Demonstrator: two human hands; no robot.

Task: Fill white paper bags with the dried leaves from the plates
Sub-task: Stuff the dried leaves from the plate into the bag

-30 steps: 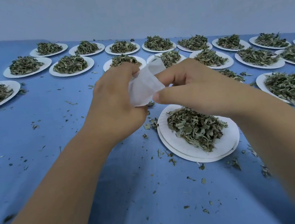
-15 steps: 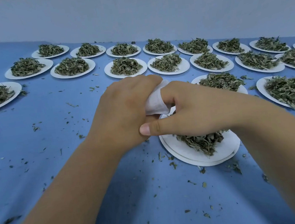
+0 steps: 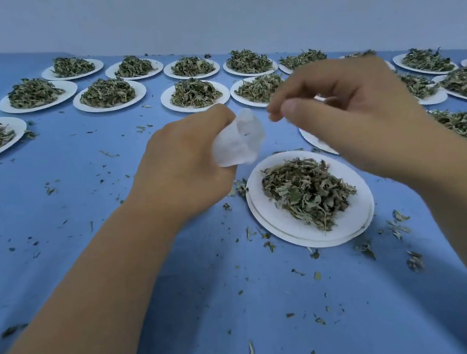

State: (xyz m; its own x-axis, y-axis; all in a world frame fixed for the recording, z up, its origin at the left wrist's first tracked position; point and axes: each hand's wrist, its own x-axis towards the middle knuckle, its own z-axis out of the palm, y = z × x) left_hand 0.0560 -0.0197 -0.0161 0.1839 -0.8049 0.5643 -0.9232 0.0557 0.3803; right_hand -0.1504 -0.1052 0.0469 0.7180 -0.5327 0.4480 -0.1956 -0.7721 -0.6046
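My left hand [image 3: 187, 167] grips a small white paper bag [image 3: 237, 142] and holds it above the blue table, its mouth facing right. My right hand [image 3: 345, 116] hovers just right of the bag, apart from it. Its fingers are curled and the thumb meets the fingertips, with nothing visible between them. Below both hands a stack of white plates [image 3: 262, 202] carries a heap of dried leaves [image 3: 307, 191].
Several more white plates of dried leaves [image 3: 194, 93] stand in rows across the back and right of the blue table [image 3: 83, 210]. Leaf crumbs are scattered over the cloth. A pale wall [image 3: 206, 12] rises behind the table.
My right hand has let go of the bag and risen to the right, uncovering the near plate. My left hand still holds the bag, which is now slightly higher.
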